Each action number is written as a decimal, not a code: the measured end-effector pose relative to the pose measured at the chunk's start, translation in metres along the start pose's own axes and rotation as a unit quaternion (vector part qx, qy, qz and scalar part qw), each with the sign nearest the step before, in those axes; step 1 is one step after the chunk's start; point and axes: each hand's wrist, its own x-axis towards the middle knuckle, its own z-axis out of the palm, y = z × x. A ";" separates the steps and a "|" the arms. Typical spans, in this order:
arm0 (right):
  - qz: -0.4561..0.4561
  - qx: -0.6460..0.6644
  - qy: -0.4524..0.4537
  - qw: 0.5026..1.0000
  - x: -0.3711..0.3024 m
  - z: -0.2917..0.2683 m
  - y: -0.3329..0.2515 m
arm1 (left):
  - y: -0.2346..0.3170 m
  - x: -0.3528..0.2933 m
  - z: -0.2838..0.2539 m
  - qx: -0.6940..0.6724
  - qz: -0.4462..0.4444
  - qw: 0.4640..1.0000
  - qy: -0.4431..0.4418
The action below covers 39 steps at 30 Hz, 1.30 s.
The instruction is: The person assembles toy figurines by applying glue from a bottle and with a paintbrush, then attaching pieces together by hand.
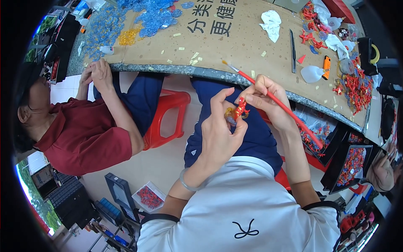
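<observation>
In front of my lap, my left hand [219,131] grips a small red-and-gold figurine [241,107] between thumb and fingers. Yellow and clear bluish parts show at its lower left; its exact shape is partly covered by my fingers. My right hand [270,101] is closed around a paintbrush with a long red handle [296,120]. The bristles point up and left, over the table's near edge, away from the figurine. My right thumb and fingertips are at the figurine's top, apparently touching it.
A cardboard-covered table [235,50] holds blue clear pieces [155,21], a black craft knife [293,50], a squeeze bottle [312,74], an orange lighter [326,67] and heaped red figurines [357,88]. A co-worker [84,138] sits at left, near a red stool [168,117].
</observation>
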 end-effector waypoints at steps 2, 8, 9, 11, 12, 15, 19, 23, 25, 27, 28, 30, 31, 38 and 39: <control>-0.032 -0.037 0.011 0.999 -0.001 0.004 -0.007 | -0.001 0.000 0.001 0.027 0.003 1.000 0.004; -0.053 -0.170 0.004 0.984 -0.005 0.011 -0.015 | -0.005 0.000 0.001 0.066 0.034 0.997 0.021; -0.041 -0.182 0.012 0.982 -0.005 0.012 -0.015 | -0.006 0.000 0.001 0.062 0.039 0.997 0.022; -0.038 -0.139 0.016 0.989 -0.004 0.009 -0.013 | -0.004 0.001 0.001 0.060 0.037 0.997 0.023; -0.034 -0.093 0.019 0.995 -0.004 0.008 -0.011 | -0.004 0.000 0.000 0.060 0.033 0.997 0.025; -0.034 -0.076 0.025 0.996 -0.004 0.010 -0.014 | 0.000 0.001 -0.003 0.063 0.025 0.998 0.015; -0.032 -0.078 0.029 0.996 -0.003 0.011 -0.018 | -0.001 0.004 -0.002 0.058 0.053 0.996 0.037; -0.066 -0.096 0.035 0.993 -0.003 0.009 -0.019 | -0.003 0.005 -0.003 0.017 0.029 0.999 0.020; -0.080 -0.109 0.038 0.990 -0.004 0.009 -0.020 | -0.006 0.005 -0.004 -0.014 0.013 1.000 0.007; -0.105 -0.091 0.038 0.990 -0.004 0.009 -0.021 | -0.010 0.006 -0.004 -0.179 -0.016 0.983 -0.039; -0.105 -0.091 0.038 0.990 -0.004 0.009 -0.021 | -0.013 0.006 -0.004 -0.179 -0.017 0.983 -0.038; -0.134 -0.101 0.028 0.986 -0.005 0.009 -0.021 | -0.019 0.006 -0.005 -0.449 -0.128 0.876 -0.121; -0.133 -0.100 0.028 0.986 -0.005 0.009 -0.020 | -0.021 0.007 -0.008 -0.448 -0.129 0.876 -0.121; -0.157 -0.068 -0.006 0.985 -0.003 0.006 -0.013 | -0.028 0.012 -0.013 -0.594 -0.192 0.750 -0.217; -0.153 -0.067 -0.005 0.986 -0.004 0.006 -0.014 | -0.024 0.011 -0.011 -0.522 -0.172 0.818 -0.171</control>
